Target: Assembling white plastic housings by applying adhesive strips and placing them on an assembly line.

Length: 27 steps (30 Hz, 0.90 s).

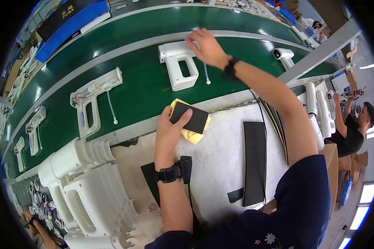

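A small stack of black foam pads with yellow backing paper (190,118) is held in my left hand (170,128), the thumb pressed across its top. Yellow paper sticks out beneath the black face. On the green belt, a white plastic housing (182,76) with a loop-shaped handle lies with its barrel toward the far side. My right hand (210,47) reaches to the barrel's right end, fingers curled over it; the fingertips' exact contact is partly hidden. Beside the housing, a thin white cord with a round tip (207,81) lies on the belt.
An opened white housing (87,103) with wires lies further left on the green belt (133,95). Stacked white shells (83,195) fill the near left. Black foam strips (254,164) rest on the white worktop (220,166). A metal post (320,52) slants at right; a co-worker (355,128) is beyond.
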Available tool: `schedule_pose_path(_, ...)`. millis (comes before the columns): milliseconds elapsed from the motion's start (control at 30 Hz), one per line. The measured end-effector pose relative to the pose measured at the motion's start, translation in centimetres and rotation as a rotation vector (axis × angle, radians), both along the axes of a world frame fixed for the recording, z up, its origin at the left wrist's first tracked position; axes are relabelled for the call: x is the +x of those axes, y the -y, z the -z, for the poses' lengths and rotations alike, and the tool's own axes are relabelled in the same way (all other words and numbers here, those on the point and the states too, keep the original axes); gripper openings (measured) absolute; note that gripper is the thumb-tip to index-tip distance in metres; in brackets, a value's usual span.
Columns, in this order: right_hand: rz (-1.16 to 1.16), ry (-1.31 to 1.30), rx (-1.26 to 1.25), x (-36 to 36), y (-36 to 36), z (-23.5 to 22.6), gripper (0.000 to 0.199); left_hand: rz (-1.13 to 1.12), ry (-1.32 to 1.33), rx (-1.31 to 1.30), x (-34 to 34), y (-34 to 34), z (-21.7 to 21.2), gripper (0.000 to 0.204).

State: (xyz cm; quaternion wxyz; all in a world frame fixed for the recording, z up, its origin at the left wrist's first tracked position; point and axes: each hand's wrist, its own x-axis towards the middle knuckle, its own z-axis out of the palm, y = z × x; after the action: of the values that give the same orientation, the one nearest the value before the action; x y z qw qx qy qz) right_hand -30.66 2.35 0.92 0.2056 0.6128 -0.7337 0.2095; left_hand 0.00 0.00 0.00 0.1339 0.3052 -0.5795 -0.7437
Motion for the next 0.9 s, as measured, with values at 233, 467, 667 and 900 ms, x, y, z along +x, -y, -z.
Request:
schedule_pose_path(233,-0.333,0.419,0.127,16.1,-10.6,-1.9,0.029,-0.256,-0.259,0.116,-1.0,-0.2,0.9,0.030)
schedule_pose_path(467,-0.212,0.887,0.191,15.3,-9.6,-1.7,0.028,-0.286,-0.316,0.112,-0.7,0.3,0.7,0.033)
schedule_pose_path(667,-0.264,1.242,0.448,12.2,-3.8,-2.7,0.031,-0.433,-0.525,0.118,0.0,1.4,0.9,0.029)
schedule_pose_path(900,-0.390,0.635,0.051,11.9,11.3,-3.9,0.033,-0.662,-0.398,0.290,1.3,2.7,0.9,0.040)
